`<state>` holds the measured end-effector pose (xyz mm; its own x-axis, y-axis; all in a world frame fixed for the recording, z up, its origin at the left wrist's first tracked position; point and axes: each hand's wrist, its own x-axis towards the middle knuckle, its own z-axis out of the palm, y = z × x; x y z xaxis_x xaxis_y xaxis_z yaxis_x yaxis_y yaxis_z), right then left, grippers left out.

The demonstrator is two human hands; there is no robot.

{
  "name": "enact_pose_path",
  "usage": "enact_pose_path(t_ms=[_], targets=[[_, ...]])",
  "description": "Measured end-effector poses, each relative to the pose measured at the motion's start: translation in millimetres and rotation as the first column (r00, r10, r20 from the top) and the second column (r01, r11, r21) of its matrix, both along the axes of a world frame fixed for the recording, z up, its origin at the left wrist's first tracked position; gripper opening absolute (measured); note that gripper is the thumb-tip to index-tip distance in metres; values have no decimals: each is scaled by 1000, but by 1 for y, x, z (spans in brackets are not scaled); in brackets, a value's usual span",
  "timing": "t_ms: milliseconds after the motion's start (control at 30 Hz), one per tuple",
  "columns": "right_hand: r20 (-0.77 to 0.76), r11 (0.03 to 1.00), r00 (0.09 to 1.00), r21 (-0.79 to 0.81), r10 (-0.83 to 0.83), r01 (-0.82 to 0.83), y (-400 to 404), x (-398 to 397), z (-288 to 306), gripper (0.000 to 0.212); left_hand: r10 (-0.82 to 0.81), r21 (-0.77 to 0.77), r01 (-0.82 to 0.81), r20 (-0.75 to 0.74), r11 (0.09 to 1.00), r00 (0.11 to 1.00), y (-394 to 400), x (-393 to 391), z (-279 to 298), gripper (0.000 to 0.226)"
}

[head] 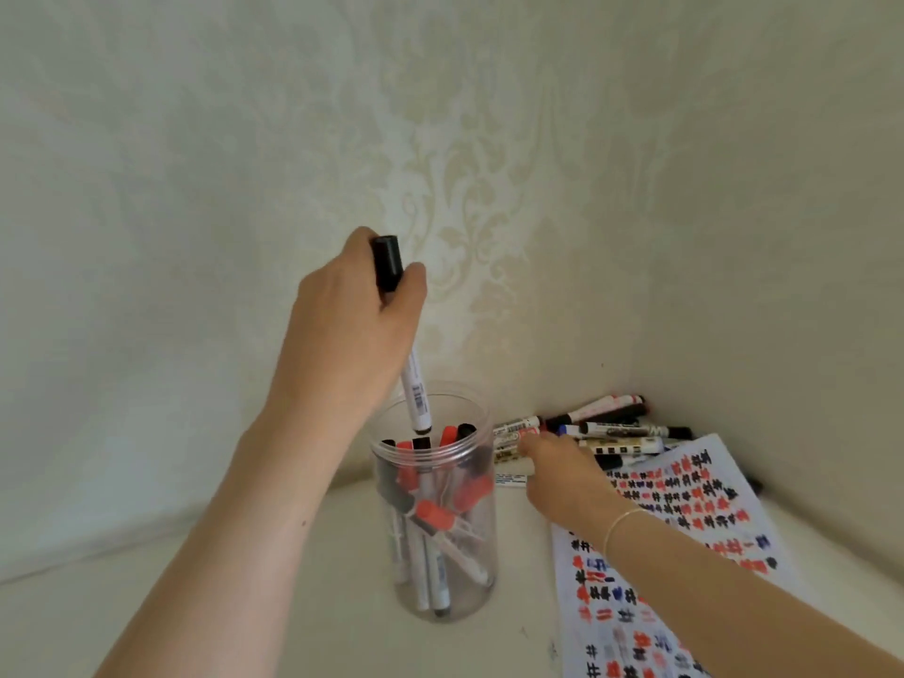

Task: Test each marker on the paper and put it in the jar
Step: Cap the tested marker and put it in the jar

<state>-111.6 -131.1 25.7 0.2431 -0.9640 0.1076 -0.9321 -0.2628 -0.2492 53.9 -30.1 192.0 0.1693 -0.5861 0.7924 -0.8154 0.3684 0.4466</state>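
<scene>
A clear plastic jar (477, 597) stands upright on the white surface with several red-capped and black-capped markers inside. My left hand (350, 330) is shut on a black-capped white marker (415, 384), held upright with its lower end in the jar's mouth. To the right lies the paper (694, 526), covered in red, black and blue test marks. Behind it, in the corner, sits a pile of markers (604, 428). My right hand (557, 474) reaches over the paper's top edge onto the pile, fingers touching a marker; whether it grips one is hidden.
Patterned cream wallpaper walls meet in a corner right behind the pile. The white surface (293, 604) runs left and in front of the jar. A thin bracelet is on my right wrist.
</scene>
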Motion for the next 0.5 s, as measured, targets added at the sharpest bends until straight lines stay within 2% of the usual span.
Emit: enact_pose_path(t_ms=[133,233,367,500], targets=[[-186,993,979,-64,81,-94,-5,11,-15,47,42,187,-79,194,979,980,-13,-3,-9,30],[-202,992,974,-60,100,-114,-9,17,-20,44,8,370,-126,302,920,953,-23,-4,-19,34],[-7,995,994,2,105,-105,-11,19,-19,38,-109,588,-122,341,799,934,-29,0,-32,31],[201,1000,979,-18,25,-22,-14,16,2,21,-175,663,-133,377,736,910,-27,4,-38,23]])
